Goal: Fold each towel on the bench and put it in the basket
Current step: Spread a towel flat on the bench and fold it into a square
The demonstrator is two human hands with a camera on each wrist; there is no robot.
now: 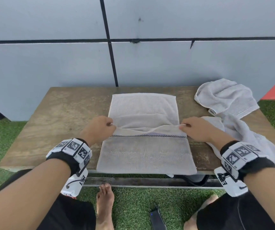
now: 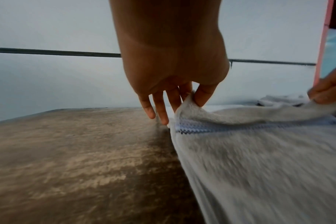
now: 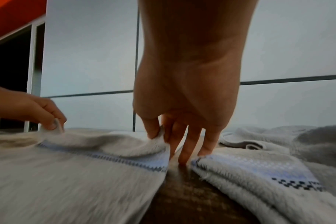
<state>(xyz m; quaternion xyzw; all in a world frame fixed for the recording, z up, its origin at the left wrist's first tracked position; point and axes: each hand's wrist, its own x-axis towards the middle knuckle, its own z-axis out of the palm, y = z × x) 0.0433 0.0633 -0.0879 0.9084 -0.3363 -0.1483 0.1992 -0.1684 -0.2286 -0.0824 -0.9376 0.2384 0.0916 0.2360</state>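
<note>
One pale towel (image 1: 143, 143) is spread flat across the middle of the wooden table (image 1: 63, 117), its near edge hanging just over the table's front. A corner of a folded-over end is pinched by the left hand (image 1: 100, 128) on the left side, and the matching corner is pinched by the right hand (image 1: 195, 130) on the right side; that end is held raised between the two hands, with a checked blue band (image 1: 150, 135) showing just beneath it. In the left wrist view, the corner is seen trapped between thumb and one finger, while the other fingers (image 2: 159, 109) are stretched down toward the table. The same is seen in the right wrist view: cloth is caught between the thumb and a finger, and the rest of the fingers (image 3: 190, 145) are pointed down at the bare wood between two towels.

Three towels are counted in all. A second towel (image 1: 224, 97) is left crumpled at the far right corner of the table. A third towel (image 1: 253, 141) is draped over the right edge, just beside the right hand, its own blue checked band visible in the right wrist view. A basket cannot be made out with any certainty.

Two marker-covered wrist bands (image 1: 73, 151) are worn, one per arm. Two bare feet (image 1: 105, 205) are planted on the green turf (image 1: 133, 209) below.
</note>
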